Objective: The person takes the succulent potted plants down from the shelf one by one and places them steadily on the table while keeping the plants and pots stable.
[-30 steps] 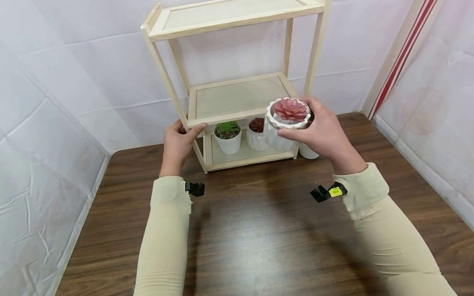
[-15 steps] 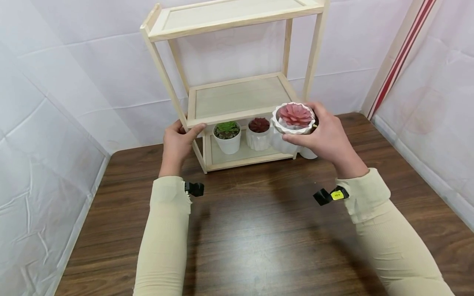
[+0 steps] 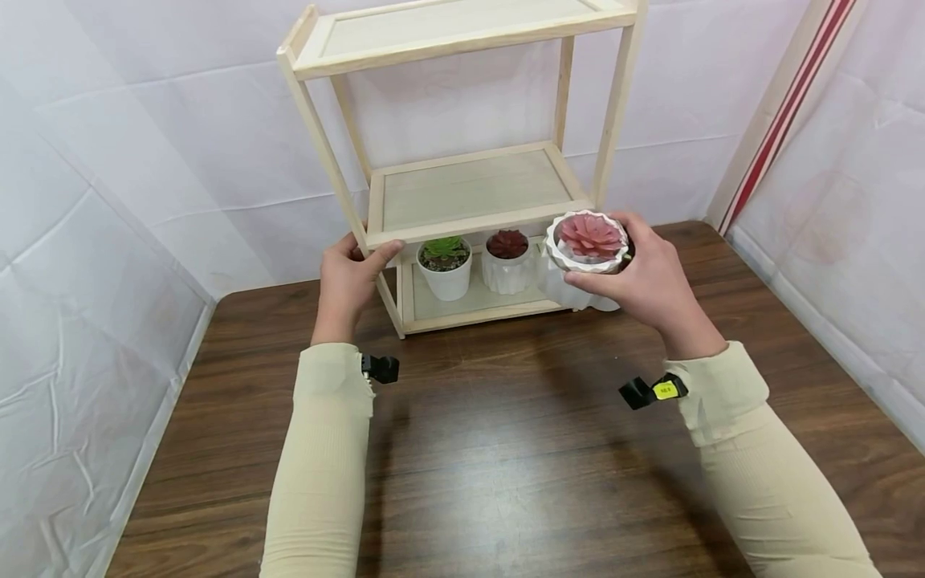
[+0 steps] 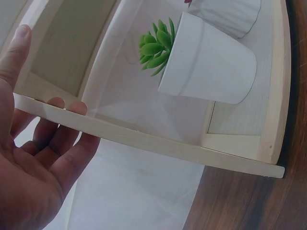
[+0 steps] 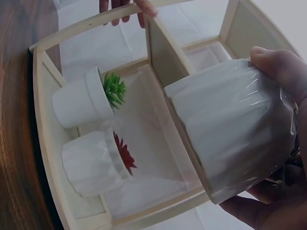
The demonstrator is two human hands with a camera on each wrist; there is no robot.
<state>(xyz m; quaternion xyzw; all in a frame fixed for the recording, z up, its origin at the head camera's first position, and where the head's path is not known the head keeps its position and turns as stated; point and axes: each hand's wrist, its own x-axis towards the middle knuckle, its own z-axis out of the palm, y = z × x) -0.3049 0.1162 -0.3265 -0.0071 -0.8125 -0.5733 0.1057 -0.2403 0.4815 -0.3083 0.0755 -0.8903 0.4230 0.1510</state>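
My right hand (image 3: 654, 277) grips a white fluted pot holding a pink succulent (image 3: 591, 237), fingers and thumb around its sides. It is raised in front of the lower right of a pale wooden shelf rack (image 3: 477, 229). The pot's ribbed wall (image 5: 235, 124) shows large in the right wrist view. At the rack's left front post, my left hand (image 3: 347, 281) holds on, fingers curled behind and thumb along the middle shelf's front edge. On the bottom shelf stand a smooth white pot with a green succulent (image 3: 446, 281) and a fluted white pot with a dark red succulent (image 3: 507, 274).
A brown wood-grain table (image 3: 491, 449) carries the rack. Another white pot (image 3: 605, 304) is mostly hidden behind the held one, by the rack's right front foot. White sheeting (image 3: 217, 144) hangs behind and at both sides, with a red-striped strip (image 3: 784, 120) at the right.
My right hand has moved right and slightly down with the pink succulent's pot, uncovering more of the dark red succulent. My left hand has stayed on the rack's post.
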